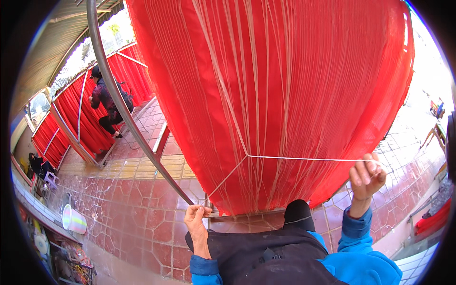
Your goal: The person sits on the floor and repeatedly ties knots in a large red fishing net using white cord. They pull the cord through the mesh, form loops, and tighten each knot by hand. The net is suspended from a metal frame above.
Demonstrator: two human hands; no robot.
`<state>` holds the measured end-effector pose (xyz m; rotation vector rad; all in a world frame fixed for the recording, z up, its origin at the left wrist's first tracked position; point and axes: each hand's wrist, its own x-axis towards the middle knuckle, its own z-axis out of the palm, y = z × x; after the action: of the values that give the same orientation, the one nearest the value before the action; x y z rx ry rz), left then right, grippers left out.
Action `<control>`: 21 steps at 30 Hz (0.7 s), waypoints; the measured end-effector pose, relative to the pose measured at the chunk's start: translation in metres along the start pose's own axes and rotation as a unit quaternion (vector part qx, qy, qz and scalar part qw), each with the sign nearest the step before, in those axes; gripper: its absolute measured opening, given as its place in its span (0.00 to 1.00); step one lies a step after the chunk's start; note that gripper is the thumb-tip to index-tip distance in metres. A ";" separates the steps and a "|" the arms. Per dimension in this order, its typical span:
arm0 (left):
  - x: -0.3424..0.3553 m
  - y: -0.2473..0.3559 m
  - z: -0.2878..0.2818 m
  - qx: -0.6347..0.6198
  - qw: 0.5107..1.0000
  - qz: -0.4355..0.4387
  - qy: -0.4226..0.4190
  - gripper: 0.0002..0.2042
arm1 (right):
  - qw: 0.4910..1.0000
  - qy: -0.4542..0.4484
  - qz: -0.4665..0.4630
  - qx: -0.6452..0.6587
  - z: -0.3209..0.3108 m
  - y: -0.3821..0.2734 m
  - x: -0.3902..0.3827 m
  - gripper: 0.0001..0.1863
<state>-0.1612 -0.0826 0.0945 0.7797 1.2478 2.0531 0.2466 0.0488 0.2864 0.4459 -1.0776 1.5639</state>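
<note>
A large red cloth (332,61) hangs in front of me, with many fine pale threads (256,71) running down over it. My right hand (365,179), raised at the right, is closed on a white cord (304,158) pulled taut sideways across the cloth. The cord meets a bundle of pale threads near the cloth's lower middle. From that meeting point a thinner thread (228,175) slants down to my left hand (195,222), whose fingertips are pinched on it beside the frame's lower left corner. Blue sleeves cover both forearms, and a dark apron (266,251) lies over my lap.
A curved metal pole (118,102) rises at the left. Beyond it, a person (111,97) sits by more red cloths on frames. A pale bucket (74,219) and a small stool (51,178) stand on the reddish tiled floor (123,204). Red cloth (433,221) lies at the far right.
</note>
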 end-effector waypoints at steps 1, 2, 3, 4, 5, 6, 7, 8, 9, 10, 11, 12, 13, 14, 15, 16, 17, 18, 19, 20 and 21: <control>0.001 0.003 -0.003 -0.005 1.000 -0.001 -0.001 0.02 | 1.000 -0.011 -0.005 -0.010 0.002 -0.009 0.008 0.09; 0.001 0.005 -0.007 -0.007 1.000 0.001 -0.001 0.02 | 1.000 -0.022 -0.004 -0.015 0.003 -0.018 0.017 0.08; 0.002 0.008 -0.011 -0.009 1.000 0.001 -0.001 0.02 | 0.999 -0.033 -0.003 -0.020 0.004 -0.027 0.025 0.08; 0.003 0.010 -0.014 -0.008 1.000 0.013 -0.004 0.02 | 0.999 -0.033 -0.006 -0.017 0.005 -0.035 0.032 0.07; 0.004 0.011 -0.017 -0.006 1.000 0.010 0.001 0.02 | 0.999 -0.033 -0.009 -0.016 0.006 -0.042 0.038 0.07; 0.005 0.013 -0.020 -0.006 1.000 0.013 0.005 0.01 | 1.000 -0.027 -0.013 -0.004 0.007 -0.048 0.043 0.06; 0.006 0.013 -0.023 -0.008 1.000 0.018 0.007 0.01 | 0.999 -0.033 -0.003 0.002 0.008 -0.055 0.048 0.06; 0.006 0.013 -0.025 -0.003 1.000 0.019 0.008 0.01 | 1.000 -0.023 -0.008 0.004 0.009 -0.062 0.051 0.06; 0.007 0.013 -0.028 0.001 1.000 0.016 0.008 0.01 | 1.000 -0.011 -0.012 0.011 0.009 -0.068 0.054 0.06; 0.008 0.011 -0.031 0.003 1.000 0.017 0.008 0.01 | 1.000 -0.015 -0.018 0.018 0.008 -0.074 0.057 0.05; 0.008 0.010 -0.033 0.004 1.000 0.019 0.006 0.01 | 0.999 -0.037 -0.014 0.022 0.006 -0.081 0.060 0.04; 0.008 0.008 -0.036 0.011 1.000 0.012 0.013 0.01 | 0.999 -0.025 -0.035 0.014 0.006 -0.088 0.061 0.05; 0.009 0.007 -0.039 0.015 1.000 0.012 0.016 0.01 | 0.999 -0.018 -0.048 0.007 0.004 -0.096 0.062 0.05; 0.010 0.005 -0.041 0.018 1.000 0.013 0.017 0.02 | 0.998 -0.020 -0.057 0.011 0.003 -0.103 0.062 0.05; 0.011 0.003 -0.043 0.021 0.999 0.015 0.020 0.02 | 0.997 -0.008 -0.071 0.011 0.000 -0.109 0.061 0.05; 0.012 0.001 -0.046 0.022 0.999 0.016 0.020 0.02 | 0.997 0.003 -0.079 -0.005 -0.002 -0.114 0.059 0.05; 0.014 -0.001 -0.047 0.023 0.999 0.019 0.022 0.02 | 0.996 0.007 -0.086 -0.013 -0.005 -0.118 0.056 0.05; 0.015 -0.003 -0.049 0.021 0.999 0.025 0.021 0.02 | 0.995 0.018 -0.094 -0.011 -0.008 -0.121 0.052 0.05; 0.017 -0.004 -0.051 0.024 0.999 0.024 0.028 0.02 | 0.994 0.030 -0.102 -0.009 -0.012 -0.124 0.047 0.05; 0.019 -0.006 -0.052 0.025 0.999 0.026 0.032 0.02 | 0.994 0.034 -0.105 -0.008 -0.015 -0.126 0.042 0.06; 0.020 -0.007 -0.053 0.027 0.999 0.031 0.034 0.03 | 0.993 0.044 -0.113 -0.006 -0.020 -0.128 0.037 0.07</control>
<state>-0.2122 -0.0947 0.0711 0.7878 1.3361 2.1201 0.3585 0.0803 0.3556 0.4690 -0.9339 1.3635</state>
